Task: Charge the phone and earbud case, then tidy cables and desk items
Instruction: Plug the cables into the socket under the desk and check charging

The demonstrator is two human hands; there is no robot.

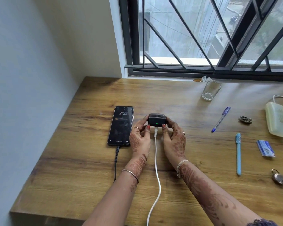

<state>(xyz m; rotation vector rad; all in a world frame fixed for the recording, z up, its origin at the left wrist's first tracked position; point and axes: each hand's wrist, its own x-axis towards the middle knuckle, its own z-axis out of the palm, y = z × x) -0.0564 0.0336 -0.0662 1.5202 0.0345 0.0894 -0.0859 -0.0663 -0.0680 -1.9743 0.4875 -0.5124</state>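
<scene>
Both hands grip the earbud case (156, 121) on the desk (82, 160): left hand (140, 137) and right hand (174, 139) pinch its two ends, white cable (156, 168) plugged into the near face between them, green light on. The phone (121, 126) lies just left of the left hand, black cable (116, 162) in, screen lit. Set the case down flat without tugging the plug, then free the fingers outward; pens (238, 154) and other items wait to the right.
</scene>
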